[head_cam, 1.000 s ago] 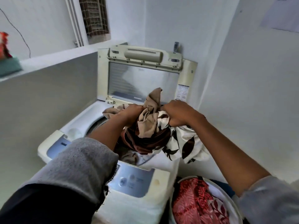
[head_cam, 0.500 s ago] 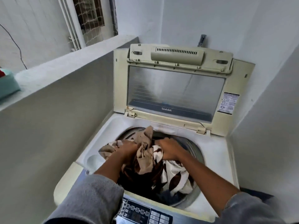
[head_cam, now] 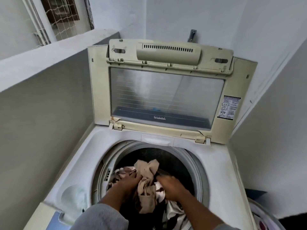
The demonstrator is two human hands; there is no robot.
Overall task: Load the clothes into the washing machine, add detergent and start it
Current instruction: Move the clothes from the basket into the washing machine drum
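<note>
A white top-loading washing machine (head_cam: 79, 165) stands in a narrow alcove with its lid (head_cam: 166, 97) raised upright against the back wall. Both my arms reach down into the round drum (head_cam: 166, 155). My left hand (head_cam: 127, 182) and my right hand (head_cam: 169, 183) are closed on a bundle of beige, brown and white patterned clothes (head_cam: 147, 185), which sits inside the drum opening. Part of the white cloth with dark leaf shapes trails toward the drum's near right side. No detergent is in view.
A grey wall with a ledge (head_cam: 49, 53) runs close along the left. White walls close in at the back and right. A laundry basket's rim (head_cam: 259, 211) shows at the bottom right. A tap (head_cam: 192, 34) sticks out above the lid.
My hands have pushed the bundle from above the machine's top down into the drum. The camera has moved closer over the opening, so the control panel and basket slid mostly out of view.
</note>
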